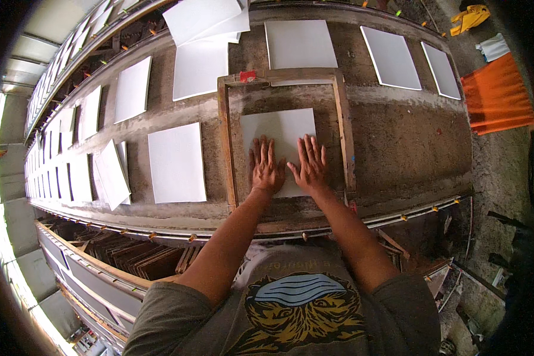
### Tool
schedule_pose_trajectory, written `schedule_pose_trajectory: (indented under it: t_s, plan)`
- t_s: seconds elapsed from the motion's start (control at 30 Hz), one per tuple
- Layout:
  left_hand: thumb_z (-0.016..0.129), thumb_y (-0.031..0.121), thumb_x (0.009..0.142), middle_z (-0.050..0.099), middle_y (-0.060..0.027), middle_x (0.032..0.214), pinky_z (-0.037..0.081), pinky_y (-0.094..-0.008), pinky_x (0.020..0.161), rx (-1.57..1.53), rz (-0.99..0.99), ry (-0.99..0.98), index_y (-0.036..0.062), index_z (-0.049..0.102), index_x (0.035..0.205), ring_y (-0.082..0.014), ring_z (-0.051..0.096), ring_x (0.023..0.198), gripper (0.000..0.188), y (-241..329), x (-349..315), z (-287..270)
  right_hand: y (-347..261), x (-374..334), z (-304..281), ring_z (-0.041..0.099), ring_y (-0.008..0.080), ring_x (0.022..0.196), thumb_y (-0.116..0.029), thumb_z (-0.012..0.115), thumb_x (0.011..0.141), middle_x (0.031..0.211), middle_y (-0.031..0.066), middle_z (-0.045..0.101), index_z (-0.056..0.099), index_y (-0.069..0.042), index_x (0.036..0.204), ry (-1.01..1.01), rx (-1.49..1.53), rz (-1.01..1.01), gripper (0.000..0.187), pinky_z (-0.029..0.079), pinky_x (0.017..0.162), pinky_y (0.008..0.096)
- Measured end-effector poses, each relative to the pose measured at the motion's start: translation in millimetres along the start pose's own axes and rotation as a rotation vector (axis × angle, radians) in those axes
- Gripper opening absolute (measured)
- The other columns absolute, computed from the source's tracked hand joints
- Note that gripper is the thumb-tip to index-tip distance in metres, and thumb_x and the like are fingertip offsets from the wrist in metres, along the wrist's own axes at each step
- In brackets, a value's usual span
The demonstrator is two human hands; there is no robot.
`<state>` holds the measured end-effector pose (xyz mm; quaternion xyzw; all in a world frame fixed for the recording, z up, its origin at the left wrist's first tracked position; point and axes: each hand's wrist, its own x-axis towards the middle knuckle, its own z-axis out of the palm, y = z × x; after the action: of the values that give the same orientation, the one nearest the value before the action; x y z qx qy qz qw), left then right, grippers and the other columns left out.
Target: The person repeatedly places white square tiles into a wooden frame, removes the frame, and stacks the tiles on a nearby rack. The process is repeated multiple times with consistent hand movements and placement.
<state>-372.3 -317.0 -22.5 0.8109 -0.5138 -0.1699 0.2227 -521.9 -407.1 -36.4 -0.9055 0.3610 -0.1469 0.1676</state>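
Note:
A white rectangular sheet (279, 121) lies flat on the long brown table, inside a wooden frame (223, 139). My left hand (267, 167) rests palm down on its left part, fingers stretched toward the far edge. On the right part lies my right hand (308, 165), also flat, its fingers a little spread and its thumb pointing toward the left hand. Neither hand grips anything. The frame stands around the sheet with a gap on every side. A red patch (247, 76) marks its far left corner. What lies under the palms is hidden.
More white sheets (177, 163) lie in rows along the table (409, 136), some overlapping at the far side (204, 21). Small orange clips or pegs (192, 237) line the near rail. Below it is a rack of wooden frames (142, 261). An orange cloth (497, 95) hangs past the right end.

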Motion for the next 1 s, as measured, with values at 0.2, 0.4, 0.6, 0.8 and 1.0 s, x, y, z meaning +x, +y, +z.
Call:
schedule_pose_trajectory:
  t_s: [0.2,0.4,0.6,0.8,1.0]
  plan:
    - [0.056,0.032,0.099,0.021,-0.0226,0.164,0.014,-0.0577,0.123,-0.007,0.069,0.050,0.0033,0.028,0.156,-0.0436,0.016,0.153,0.070,-9,-1,10,-5,-3,-11,0.016,0.0369,0.154,-0.046,0.059,0.100,0.166,0.0174,0.022,0.030,-0.008,0.158,-0.088,-0.023,0.060,0.076,0.012,0.120,0.0658]
    - [0.064,0.037,0.095,0.023,-0.0215,0.164,0.018,-0.0558,0.122,0.046,-0.025,0.040,0.0061,0.031,0.155,-0.0437,0.019,0.152,0.075,-10,-4,-31,33,-5,-56,0.012,0.0502,0.151,-0.046,0.067,0.095,0.163,0.0288,0.019,0.031,-0.009,0.157,0.034,0.106,0.308,0.080,0.020,0.117,0.0649]
    - [0.058,0.049,0.098,0.049,-0.0247,0.144,0.042,-0.0535,0.104,0.047,-0.413,0.191,0.0074,0.047,0.141,-0.0434,0.048,0.132,0.060,-46,-35,-100,73,-31,-81,0.059,0.0415,0.121,-0.054,0.059,0.097,0.143,0.0239,0.052,0.032,-0.007,0.156,0.058,-0.071,0.583,0.080,0.050,0.096,0.0537]
    - [0.046,0.055,0.102,0.069,-0.0240,0.107,0.051,-0.0533,0.085,-0.048,-0.547,-0.005,0.0045,0.056,0.119,-0.0444,0.066,0.103,0.054,-77,-36,-90,51,-16,-101,0.067,0.0383,0.108,-0.046,0.055,0.101,0.124,0.0225,0.066,0.033,-0.002,0.154,-0.329,-0.136,0.763,0.073,0.055,0.090,0.0493]
    - [0.047,0.052,0.103,0.068,-0.0234,0.098,0.050,-0.0538,0.078,-0.125,-0.453,0.152,0.0024,0.053,0.103,-0.0449,0.065,0.094,0.050,-75,-42,-96,56,-29,-92,0.068,0.0399,0.106,-0.043,0.055,0.102,0.124,0.0236,0.066,0.035,0.001,0.152,-0.083,-0.160,0.644,0.070,0.055,0.089,0.0511]
